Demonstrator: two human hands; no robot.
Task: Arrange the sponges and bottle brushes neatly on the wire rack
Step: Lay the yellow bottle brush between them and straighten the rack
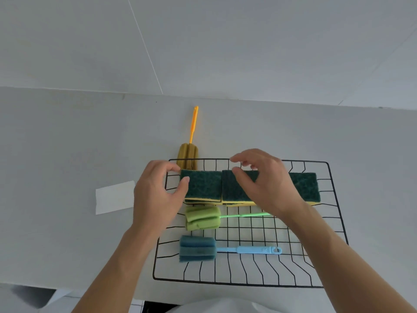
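On the rack: you're lining up green-topped sponges along the far side of the wire rack (336,199).
Left hand: your left hand (155,195) is pinching the left sponge (203,186) at its left edge, thumb & fingers closed on it.
Right hand: your right hand (264,184) is gripping the middle sponge (237,190) by its far edge; a right sponge (304,186) is sitting just beyond your wrist.
Done: the green brush (203,218) & blue brush (197,248) are lying on the rack, heads left, handles right, approx parallel.
Left to do: the yellow brush (188,154) is lying mostly off the rack on the counter (67,143), head touching the far rim; I'd say it's needing a spot.
Materials: sponges are looking like coarse scouring pad over soft yellow foam, rectangular; brush heads ribbed foam, handles thin plastic; rack thin black wire grid.
Misc: a white paper (115,197) is lying left of the rack.
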